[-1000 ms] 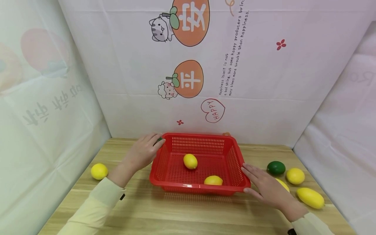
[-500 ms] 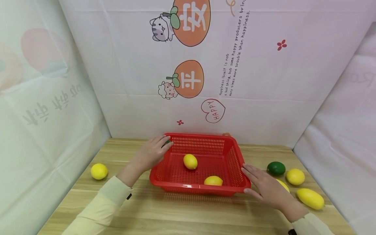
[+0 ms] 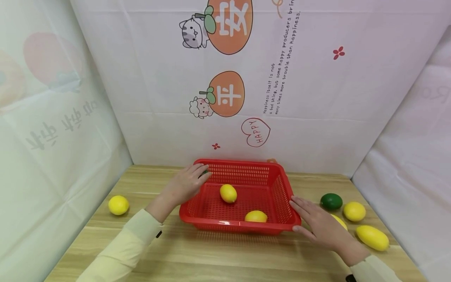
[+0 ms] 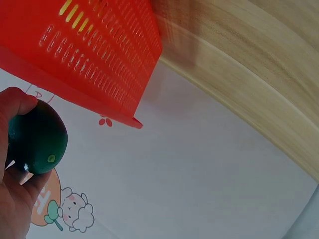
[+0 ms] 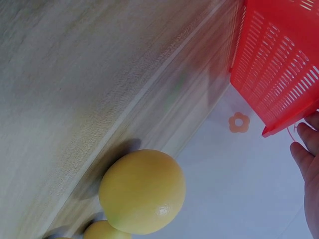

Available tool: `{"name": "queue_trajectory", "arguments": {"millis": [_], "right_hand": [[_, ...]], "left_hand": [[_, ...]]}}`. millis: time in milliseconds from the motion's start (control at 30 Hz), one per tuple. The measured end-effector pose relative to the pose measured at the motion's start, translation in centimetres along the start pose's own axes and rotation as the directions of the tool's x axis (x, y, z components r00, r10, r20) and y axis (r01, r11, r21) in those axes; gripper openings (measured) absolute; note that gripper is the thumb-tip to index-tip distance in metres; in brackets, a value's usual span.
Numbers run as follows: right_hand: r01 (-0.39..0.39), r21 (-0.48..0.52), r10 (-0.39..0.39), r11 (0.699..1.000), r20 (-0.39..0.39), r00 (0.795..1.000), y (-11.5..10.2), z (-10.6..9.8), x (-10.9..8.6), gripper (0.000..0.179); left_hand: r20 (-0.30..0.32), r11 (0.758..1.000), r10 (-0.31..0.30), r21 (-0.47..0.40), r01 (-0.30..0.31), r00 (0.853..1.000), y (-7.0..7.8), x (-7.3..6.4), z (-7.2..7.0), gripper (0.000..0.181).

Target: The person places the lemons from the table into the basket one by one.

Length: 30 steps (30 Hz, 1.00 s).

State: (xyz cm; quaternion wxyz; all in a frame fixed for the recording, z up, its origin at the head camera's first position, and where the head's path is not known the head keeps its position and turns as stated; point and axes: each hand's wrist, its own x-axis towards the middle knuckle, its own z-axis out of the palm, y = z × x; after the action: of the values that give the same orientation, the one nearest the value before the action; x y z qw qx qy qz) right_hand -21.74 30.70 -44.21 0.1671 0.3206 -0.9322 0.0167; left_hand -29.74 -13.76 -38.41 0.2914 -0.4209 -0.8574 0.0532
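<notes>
A dark green avocado (image 4: 42, 139) sits between the thumb and fingers of my left hand (image 3: 184, 182), smooth and glossy with a pale stem spot. In the head view the fingers nearly cover it, over the left side of a red slotted basket (image 3: 243, 226). Inside the basket, one lemon (image 3: 228, 194) lies near the middle and a second lemon (image 3: 256, 216) by the front wall. My right hand (image 3: 318, 225) rests its straight fingers along the basket's right rim. Below that hand, the right wrist view shows a yellow fruit (image 5: 142, 191) close by.
Left of the basket a lemon (image 3: 118, 205) lies on the wooden table (image 3: 211, 258). On the right are another green fruit (image 3: 331, 201), a round yellow fruit (image 3: 354, 211) and a long yellow fruit (image 3: 372, 237). A printed white cloth (image 3: 299, 149) hangs behind.
My left hand has moved right with the avocado, from the basket's left rim to over its inside. The right hand and the basket stay where they were.
</notes>
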Motion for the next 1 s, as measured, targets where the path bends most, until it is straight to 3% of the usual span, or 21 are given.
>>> {"name": "queue_trajectory", "arguments": {"millis": [167, 367, 600, 833, 1000], "right_hand": [[0.000, -0.002, 0.000, 1.000, 0.001, 1.000, 0.0, 0.0, 0.0, 0.070], [0.006, -0.002, -0.006, 1.000, -0.004, 1.000, -0.1, -0.1, 0.1, 0.070], [-0.003, 0.008, 0.003, 1.000, 0.006, 1.000, -0.1, -0.1, 0.1, 0.071], [-0.007, 0.010, 0.007, 1.000, 0.015, 1.000, -0.1, 0.0, 0.1, 0.070], [-0.006, 0.015, 0.006, 1.000, 0.003, 1.000, -0.1, -0.1, 0.0, 0.070]], "left_hand": [[0.006, 1.000, 0.021, -0.004, -0.021, 1.000, 0.1, 0.3, 0.6, 0.045], [0.072, 1.000, 0.022, -0.007, -0.022, 0.997, 0.4, 0.5, 1.0, 0.046], [0.106, 0.999, 0.040, -0.034, -0.036, 0.994, 0.9, 1.2, 1.5, 0.045], [0.200, 0.999, 0.036, -0.045, -0.028, 0.979, 1.4, 1.7, 1.9, 0.049], [0.226, 0.997, 0.042, -0.074, -0.026, 0.973, 1.7, 2.1, 2.1, 0.050]]}}
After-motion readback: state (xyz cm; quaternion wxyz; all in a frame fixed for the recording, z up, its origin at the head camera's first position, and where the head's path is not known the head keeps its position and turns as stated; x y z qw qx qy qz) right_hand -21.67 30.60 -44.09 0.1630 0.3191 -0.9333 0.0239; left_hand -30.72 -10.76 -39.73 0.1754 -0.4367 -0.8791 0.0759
